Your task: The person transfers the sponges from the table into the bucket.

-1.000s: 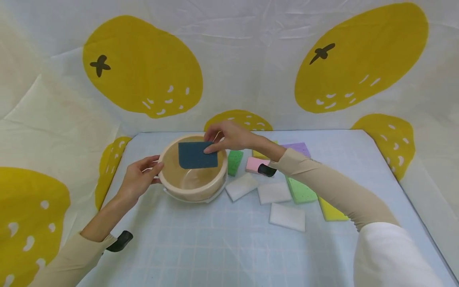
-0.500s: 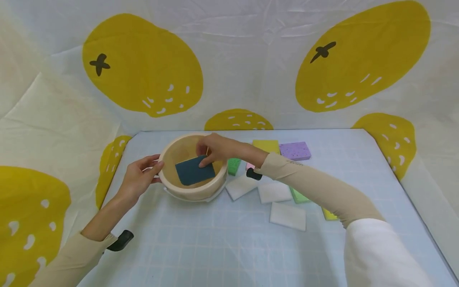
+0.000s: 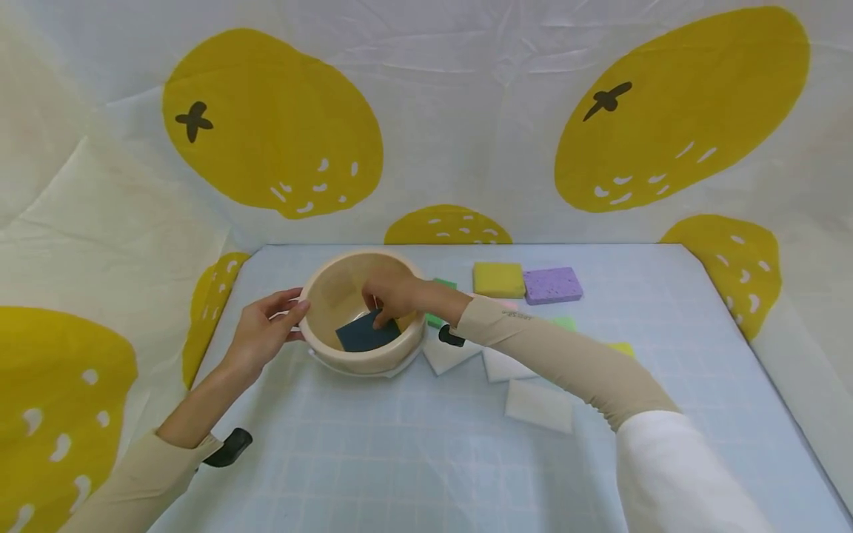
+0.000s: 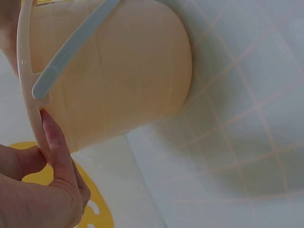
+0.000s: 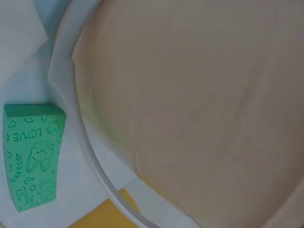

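A cream bucket stands at the back left of the table, its pale handle hanging down against the side. My left hand pinches the bucket's rim at its left, thumb on the inner side, as the left wrist view also shows. Inside the bucket's mouth my right hand pinches a dark blue flat sponge by its right edge. That sponge tilts below the rim, its lower part hidden behind the front wall. The right wrist view shows only the bucket's outer wall, with the right hand hidden behind it.
Right of the bucket lie a green sponge with embossed drawings, a yellow sponge and a purple sponge. Several white sponges, one at the front, lie nearer. My right forearm partly covers pink, light green and yellow ones.
My right hand has lowered the dark blue sponge from above the bucket's mouth down inside it. My left hand has stayed on the rim.
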A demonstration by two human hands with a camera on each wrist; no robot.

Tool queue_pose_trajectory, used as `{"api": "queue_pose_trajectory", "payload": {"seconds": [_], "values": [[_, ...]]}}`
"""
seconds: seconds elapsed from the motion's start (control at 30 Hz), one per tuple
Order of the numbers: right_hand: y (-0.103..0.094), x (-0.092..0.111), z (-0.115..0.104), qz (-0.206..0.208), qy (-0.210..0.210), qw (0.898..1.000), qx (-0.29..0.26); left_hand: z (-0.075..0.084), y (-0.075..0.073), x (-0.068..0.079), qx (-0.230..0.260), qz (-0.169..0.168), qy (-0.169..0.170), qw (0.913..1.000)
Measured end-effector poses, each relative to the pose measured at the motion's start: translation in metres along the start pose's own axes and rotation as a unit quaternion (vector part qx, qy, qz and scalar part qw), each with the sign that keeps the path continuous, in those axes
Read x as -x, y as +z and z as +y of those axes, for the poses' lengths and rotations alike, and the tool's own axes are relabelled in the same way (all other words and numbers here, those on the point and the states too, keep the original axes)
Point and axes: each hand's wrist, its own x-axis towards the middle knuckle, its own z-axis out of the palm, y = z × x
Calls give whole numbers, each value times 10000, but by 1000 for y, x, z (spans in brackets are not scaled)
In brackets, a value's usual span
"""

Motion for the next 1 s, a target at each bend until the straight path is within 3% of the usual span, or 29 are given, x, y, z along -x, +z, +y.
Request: {"api": "queue_pose_trajectory", "payload": {"seconds": [0.37, 0.57, 0.7, 1.0], "values": [[15, -11, -3, -716, 655, 9953, -48, -1, 0, 0, -31, 77, 63, 9999], [22, -18, -2, -951, 780, 9911, 504, -1, 0, 0, -69, 119, -11, 9999], [26, -17, 0, -1040, 813, 9893, 620, 0, 1, 0, -53, 99, -45, 9999], [16, -7, 1, -901, 867, 9919, 236, -1, 1, -1, -52, 67, -45, 10000]]}}
